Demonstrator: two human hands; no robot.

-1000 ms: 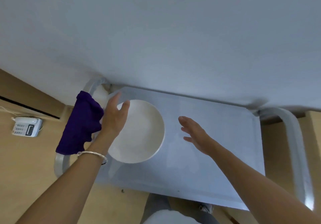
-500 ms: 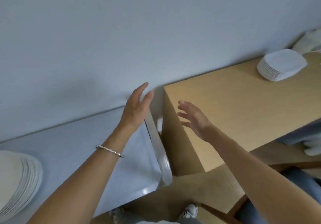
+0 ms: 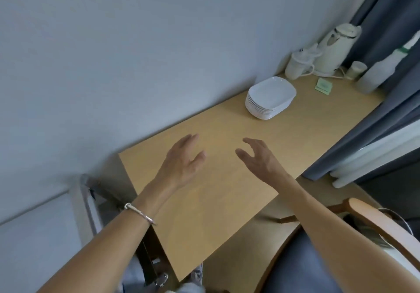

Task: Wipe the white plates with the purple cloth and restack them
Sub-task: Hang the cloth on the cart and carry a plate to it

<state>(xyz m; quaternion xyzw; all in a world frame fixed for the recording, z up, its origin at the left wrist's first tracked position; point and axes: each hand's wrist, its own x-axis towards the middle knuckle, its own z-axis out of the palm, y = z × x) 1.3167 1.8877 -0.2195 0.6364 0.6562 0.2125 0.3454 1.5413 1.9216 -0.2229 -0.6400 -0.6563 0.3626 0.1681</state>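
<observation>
The stack of white plates [image 3: 270,98] sits on the wooden table [image 3: 227,213] by the wall, well beyond both sets of fingertips. The left hand [image 3: 184,163] and right hand [image 3: 261,158] hover above the tabletop, fingers loosely spread, holding nothing. Half a second ago the left hand was over the cart rail [image 3: 87,204]; now both are over the table, nearer the stack

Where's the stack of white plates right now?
Head view, upper right: the plate stack sits on the wooden desk near the wall, just short of the white jug and kettle.
</observation>
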